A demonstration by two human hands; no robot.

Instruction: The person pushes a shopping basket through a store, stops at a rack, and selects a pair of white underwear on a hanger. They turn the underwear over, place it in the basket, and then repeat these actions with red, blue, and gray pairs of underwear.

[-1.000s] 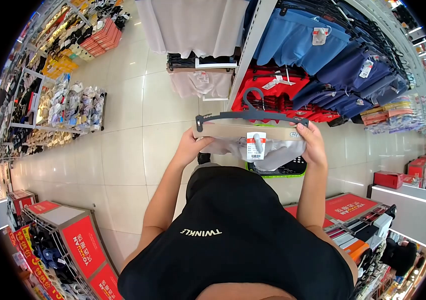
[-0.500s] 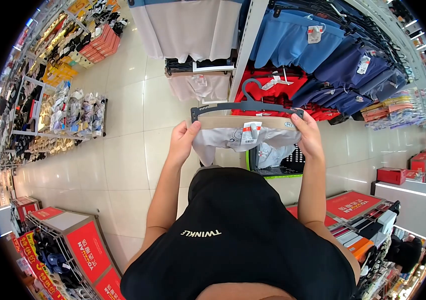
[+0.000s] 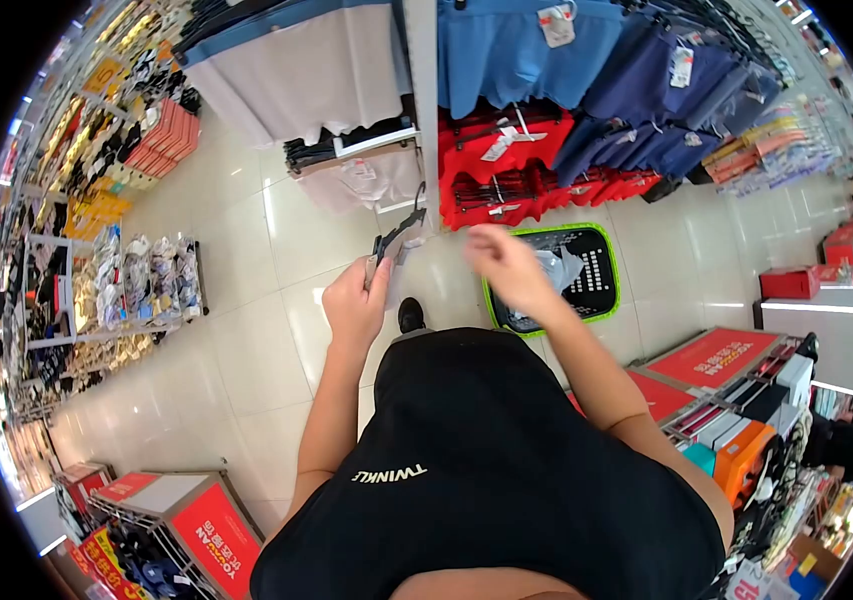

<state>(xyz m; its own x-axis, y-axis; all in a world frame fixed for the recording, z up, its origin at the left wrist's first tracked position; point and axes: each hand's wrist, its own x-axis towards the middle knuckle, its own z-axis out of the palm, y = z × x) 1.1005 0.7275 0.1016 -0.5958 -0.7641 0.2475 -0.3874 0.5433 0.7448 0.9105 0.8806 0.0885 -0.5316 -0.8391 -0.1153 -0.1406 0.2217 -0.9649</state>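
My left hand point(image 3: 354, 300) is closed around one end of a dark clothes hanger point(image 3: 401, 232) in front of my body. The hanger is turned almost edge-on, its hook pointing up. Light grey underpants point(image 3: 403, 262) hang from it, mostly hidden by this angle. My right hand point(image 3: 511, 265) is off the hanger, smeared by motion, fingers bent; it overlaps the left part of a black shopping basket point(image 3: 601, 290) with a green rim. Inside that basket on the floor lies a pale wrapped item point(image 3: 558, 268).
Ahead, a rack post point(image 3: 422, 110) divides pale shorts point(image 3: 296, 75) from blue shorts point(image 3: 521, 50) and red garments point(image 3: 506, 140). Left stands a rack of packaged goods point(image 3: 151, 280). Red-topped display bins point(image 3: 711, 360) are behind right, with a person in black point(image 3: 836, 445) beyond.
My right hand has let go of the hanger and moved left over the basket. My left hand has swung the hanger and underpants from face-on to edge-on. The view has shifted right.
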